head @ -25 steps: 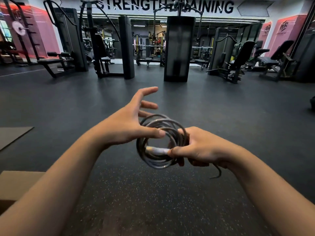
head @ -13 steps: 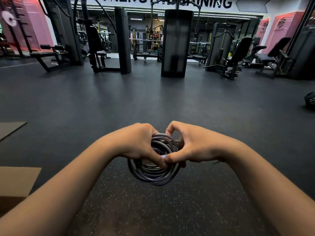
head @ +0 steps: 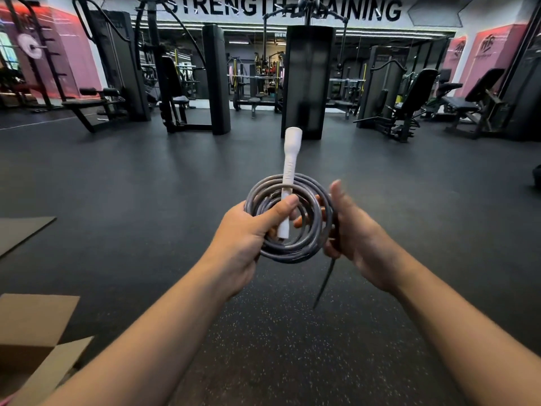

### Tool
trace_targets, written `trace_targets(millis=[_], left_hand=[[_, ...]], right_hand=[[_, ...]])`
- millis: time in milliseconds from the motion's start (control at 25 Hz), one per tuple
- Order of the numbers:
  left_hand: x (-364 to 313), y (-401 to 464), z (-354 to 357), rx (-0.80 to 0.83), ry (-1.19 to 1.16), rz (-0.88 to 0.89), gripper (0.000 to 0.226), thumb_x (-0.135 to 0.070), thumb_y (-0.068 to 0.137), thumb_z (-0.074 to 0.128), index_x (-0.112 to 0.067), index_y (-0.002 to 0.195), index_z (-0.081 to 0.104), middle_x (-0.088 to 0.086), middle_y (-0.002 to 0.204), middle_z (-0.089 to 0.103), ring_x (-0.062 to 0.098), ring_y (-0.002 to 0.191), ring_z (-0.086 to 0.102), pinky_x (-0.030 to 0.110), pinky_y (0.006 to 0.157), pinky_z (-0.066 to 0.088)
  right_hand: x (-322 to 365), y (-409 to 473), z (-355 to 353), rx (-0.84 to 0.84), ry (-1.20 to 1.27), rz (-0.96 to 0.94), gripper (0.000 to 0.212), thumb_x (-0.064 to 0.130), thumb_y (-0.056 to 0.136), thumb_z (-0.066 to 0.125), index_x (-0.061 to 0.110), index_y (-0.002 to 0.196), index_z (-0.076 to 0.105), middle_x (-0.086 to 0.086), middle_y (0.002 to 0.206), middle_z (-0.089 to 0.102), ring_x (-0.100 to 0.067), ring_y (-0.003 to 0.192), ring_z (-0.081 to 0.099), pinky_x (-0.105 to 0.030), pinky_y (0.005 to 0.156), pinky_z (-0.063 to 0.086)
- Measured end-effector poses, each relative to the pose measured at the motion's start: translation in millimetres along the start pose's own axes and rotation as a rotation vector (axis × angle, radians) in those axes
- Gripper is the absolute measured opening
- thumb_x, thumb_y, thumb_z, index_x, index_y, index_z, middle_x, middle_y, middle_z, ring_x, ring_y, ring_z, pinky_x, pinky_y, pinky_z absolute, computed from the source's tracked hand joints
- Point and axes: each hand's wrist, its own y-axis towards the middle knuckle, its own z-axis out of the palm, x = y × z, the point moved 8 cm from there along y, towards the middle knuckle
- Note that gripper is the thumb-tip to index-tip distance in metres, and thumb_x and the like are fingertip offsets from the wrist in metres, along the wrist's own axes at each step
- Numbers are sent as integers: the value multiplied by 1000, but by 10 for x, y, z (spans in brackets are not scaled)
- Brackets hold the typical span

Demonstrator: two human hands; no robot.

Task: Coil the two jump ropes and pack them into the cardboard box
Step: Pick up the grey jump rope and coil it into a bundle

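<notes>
A grey jump rope (head: 310, 244) is wound into a tight round coil in front of me. Its white handle (head: 289, 168) stands upright across the coil and sticks out above it. My left hand (head: 248, 232) grips the coil's left side, with the thumb pressing the handle against the loops. My right hand (head: 348, 230) holds the coil's right side, its fingers reaching behind the loops. A short loose end of rope (head: 323, 282) hangs down below the right hand. The open cardboard box (head: 32, 341) lies at the lower left on the floor.
Dark speckled rubber floor (head: 292, 347) stretches ahead. A flat grey mat (head: 20, 232) lies at the left. Weight machines and benches (head: 409, 109) line the far side of the gym. A dark object (head: 537, 175) sits at the right edge.
The white handle, earlier lying sideways inside the coil, now stands upright above it. My left hand has shifted to grip the coil's left side; my hands have risen and spread slightly apart.
</notes>
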Motion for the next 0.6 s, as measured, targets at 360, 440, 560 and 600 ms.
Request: trace_targets(millis=[360,440,560,600], left_hand=[[156,-48,20,20,-224,-157,40,-25,72,83,-9,108,76,12,91,78,17,74,75,28,69,61],[167,-63,27,45,-223,-157,41,-27,74,81,-8,110,75,10,90,78,15,75,75,27,71,60],[193,-32,-16,22,-156,-110,47,-34,78,80,-5,114,72,9,97,76,19,85,69,31,82,54],[196,-17,-46,10,-105,-96,44,-37,77,79,-7,108,73,7,90,72,20,81,63,31,80,50]], right_hand=[[98,-32,280,-11,226,-90,60,13,73,87,10,127,61,-12,117,78,-30,114,73,-41,102,57],[103,-30,313,13,187,-99,55,9,79,84,10,128,60,-11,117,78,-30,115,72,-40,103,56],[101,-4,312,11,139,-114,44,9,86,79,12,126,60,-6,110,78,-22,107,74,-35,97,56],[113,2,303,11,140,-119,39,12,86,75,12,122,60,-3,100,77,-17,96,73,-30,89,55]])
